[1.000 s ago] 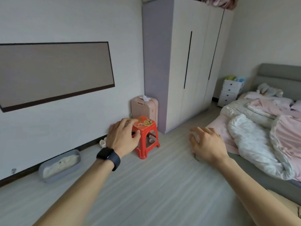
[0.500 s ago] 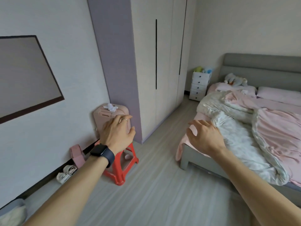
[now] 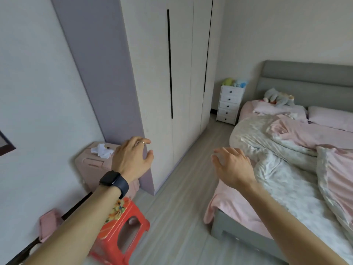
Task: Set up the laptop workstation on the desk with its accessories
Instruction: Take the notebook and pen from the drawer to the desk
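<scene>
While both arms stretch forward, the left hand (image 3: 133,157) at eight o'clock and the right hand (image 3: 232,167) at four hang loosely spread, holding nothing. The red stool (image 3: 122,232) stands at seven and the bed (image 3: 229,231) at five. Where the laptop is cannot be told.

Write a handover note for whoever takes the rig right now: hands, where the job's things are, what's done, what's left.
Hands: left hand and right hand are both open, raised in the air, holding nothing.
Job's things: no laptop, desk or accessories in view. Visible are a red plastic stool and pink suitcase by the left wall, a wardrobe ahead, and a bed on the right.
Done: nothing that shows.
Left: find the desk, laptop and accessories, then do the whole setup.
</scene>
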Demonstrator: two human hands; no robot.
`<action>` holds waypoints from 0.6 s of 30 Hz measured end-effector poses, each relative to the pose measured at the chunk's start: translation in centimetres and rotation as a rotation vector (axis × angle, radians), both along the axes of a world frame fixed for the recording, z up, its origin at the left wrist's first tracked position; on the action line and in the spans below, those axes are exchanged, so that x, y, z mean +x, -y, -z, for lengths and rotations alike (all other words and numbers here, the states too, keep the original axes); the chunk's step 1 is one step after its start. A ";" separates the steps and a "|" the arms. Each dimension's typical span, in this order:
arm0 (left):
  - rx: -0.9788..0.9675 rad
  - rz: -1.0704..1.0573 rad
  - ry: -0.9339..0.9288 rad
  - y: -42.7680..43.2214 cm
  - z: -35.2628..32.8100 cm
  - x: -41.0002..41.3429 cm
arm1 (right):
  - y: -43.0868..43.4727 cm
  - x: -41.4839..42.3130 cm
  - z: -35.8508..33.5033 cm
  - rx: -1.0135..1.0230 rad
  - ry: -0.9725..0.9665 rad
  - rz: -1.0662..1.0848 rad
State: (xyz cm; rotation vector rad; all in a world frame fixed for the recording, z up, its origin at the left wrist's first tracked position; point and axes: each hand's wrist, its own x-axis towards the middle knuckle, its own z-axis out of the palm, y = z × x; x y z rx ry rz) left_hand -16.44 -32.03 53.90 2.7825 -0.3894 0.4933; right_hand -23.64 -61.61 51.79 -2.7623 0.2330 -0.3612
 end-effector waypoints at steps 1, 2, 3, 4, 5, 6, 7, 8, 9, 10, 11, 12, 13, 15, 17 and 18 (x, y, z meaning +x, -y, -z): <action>0.004 0.017 0.003 0.7 0.2 3.2 | 0.6 2.8 0.2 0.001 0.002 0.012; 0.003 0.034 0.004 1.4 0.5 6.1 | 1.1 5.2 0.5 0.005 0.006 0.023; 0.005 0.051 0.006 2.3 0.9 9.5 | 1.7 8.1 1.1 0.007 0.009 0.037; 0.006 0.069 0.003 3.2 1.4 13.2 | 2.3 11.0 1.7 0.010 0.011 0.052; 0.003 0.090 -0.003 4.2 1.8 16.6 | 3.0 13.8 2.3 0.015 0.007 0.068; 0.003 0.113 -0.017 5.1 2.1 19.6 | 3.6 16.2 2.6 0.017 -0.003 0.090; 0.003 0.135 -0.035 6.1 2.4 22.4 | 4.1 18.2 2.9 0.019 -0.013 0.112; 0.008 0.156 -0.046 7.0 2.7 25.3 | 4.7 20.5 3.1 0.016 -0.020 0.130; 0.018 0.178 -0.055 8.1 2.8 28.7 | 5.5 23.1 3.2 0.013 -0.024 0.151; 0.018 0.197 -0.063 9.2 2.8 31.3 | 6.0 25.1 3.0 0.020 -0.024 0.167; 0.020 0.218 -0.081 10.6 2.7 34.2 | 7.0 27.4 2.8 0.028 -0.027 0.184; 0.023 0.239 -0.101 12.1 2.7 37.0 | 8.0 29.7 2.5 0.031 -0.034 0.200; 0.030 0.262 -0.112 13.6 2.6 39.4 | 9.2 31.7 2.4 0.026 -0.039 0.210; 0.038 0.311 -0.118 16.9 2.7 44.4 | 11.8 36.1 2.3 0.026 -0.029 0.255; 0.025 0.340 -0.115 20.4 3.0 49.1 | 14.5 40.6 2.4 0.038 -0.002 0.285; 0.016 0.347 -0.113 22.4 3.3 51.9 | 16.4 43.5 2.8 0.040 0.018 0.295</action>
